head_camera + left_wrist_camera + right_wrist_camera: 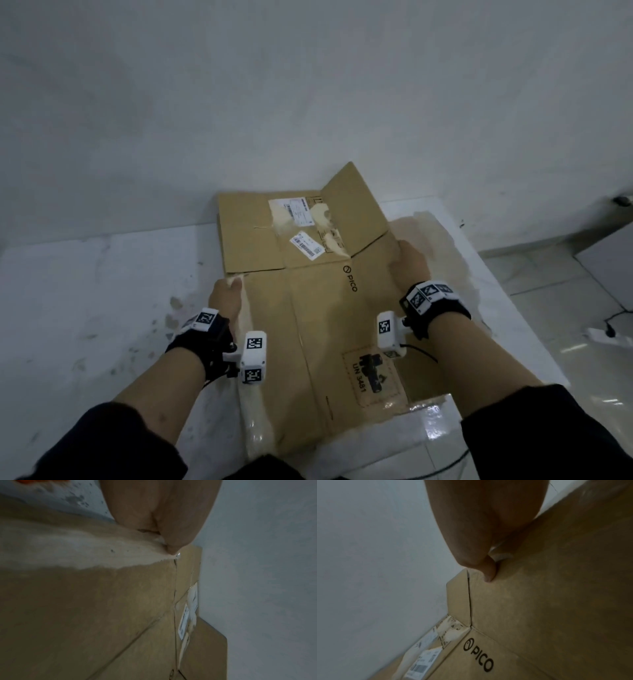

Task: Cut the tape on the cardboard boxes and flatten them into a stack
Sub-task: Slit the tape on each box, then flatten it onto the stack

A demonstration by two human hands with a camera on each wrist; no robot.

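A flattened brown cardboard box [308, 325] printed "PICO" lies on the white table [85, 291], its far right flap [356, 212] tilted up. My left hand [224, 296] grips the box's left edge, where the surface is torn pale. In the left wrist view the left hand [163, 513] has its thumb on top of the box [102, 608]. My right hand [409, 265] grips the right edge. In the right wrist view the right hand [479, 527] presses its thumb onto the box [556, 588]. The other fingers are hidden. Clear tape [424, 421] shines along the near edge.
A pale, torn sheet [445, 240] lies under the box on the right. The white wall [308, 102] stands just behind the table. Torn shipping labels [301, 222] sit on the far flaps. Tiled floor [548, 274] and a cable [613, 329] lie past the table's right edge.
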